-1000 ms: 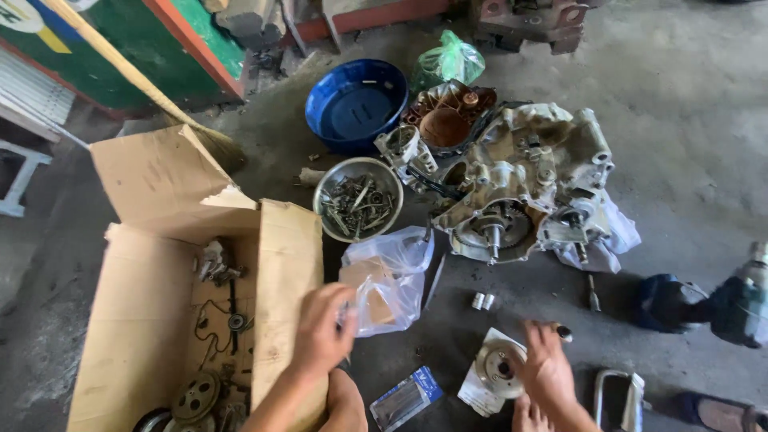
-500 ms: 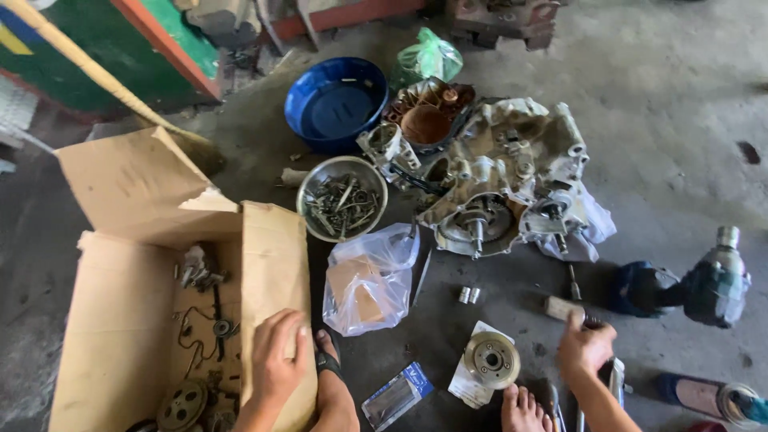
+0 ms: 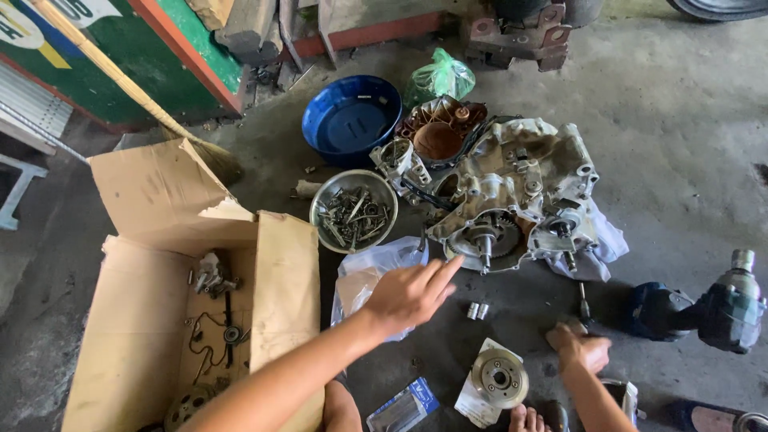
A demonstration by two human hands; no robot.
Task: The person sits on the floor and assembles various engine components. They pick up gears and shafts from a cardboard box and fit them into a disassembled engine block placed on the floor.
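On the concrete floor, left hand (image 3: 412, 294) reaches flat and empty toward the stripped engine case (image 3: 512, 196), right hand (image 3: 580, 352) curled, grip unclear, parts scattered, much left undone.

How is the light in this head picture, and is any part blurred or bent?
Head view: soft daylight, brighter on the grey concrete floor at upper right; faint shadows; slight motion blur on the left hand; the grey metal engine case is sharp; mild wide-angle bending at the edges.

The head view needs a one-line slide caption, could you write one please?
Left hand reaching over a plastic bag toward an engine case; right hand low on the floor.
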